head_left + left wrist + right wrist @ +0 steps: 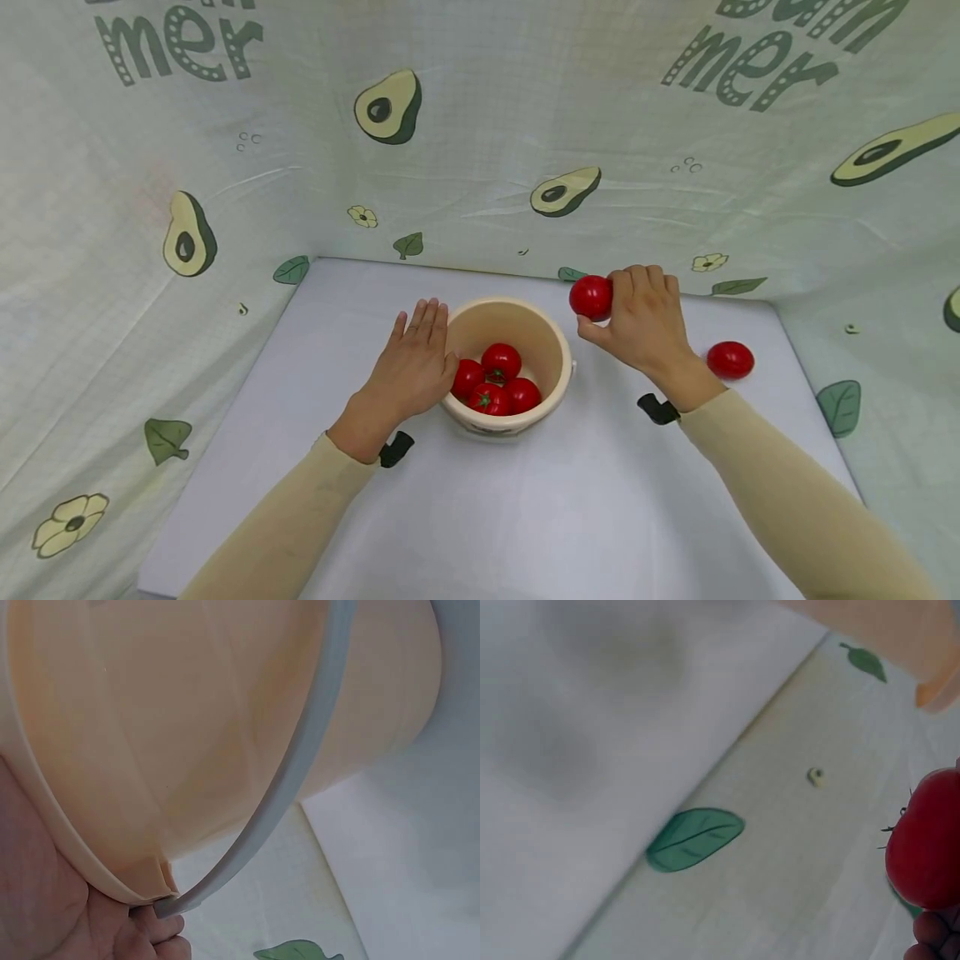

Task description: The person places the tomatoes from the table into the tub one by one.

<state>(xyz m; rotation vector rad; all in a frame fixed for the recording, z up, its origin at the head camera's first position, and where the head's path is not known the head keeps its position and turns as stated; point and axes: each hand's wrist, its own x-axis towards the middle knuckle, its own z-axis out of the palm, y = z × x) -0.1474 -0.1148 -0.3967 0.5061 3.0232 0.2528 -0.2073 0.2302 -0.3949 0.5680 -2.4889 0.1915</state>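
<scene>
A cream bucket (498, 321) holds several red tomatoes (501, 360). My left hand (416, 362) rests against the left side of its rim with fingers straight. In the left wrist view, that palm touches the rim of the bucket (172, 712), and the fingertips lie by the end of its grey handle (296, 765). To the right of the bucket, my right hand (645, 321) grips a red tomato (590, 297) between thumb and fingers, above the table. The right wrist view catches this tomato (926, 840) at its right edge, with dark stem leaves showing.
Another red tomato (731, 360) lies on the white table (525, 508), right of my right wrist. Behind and beside the table hangs a pale cloth (465, 125) printed with avocados, leaves and lettering.
</scene>
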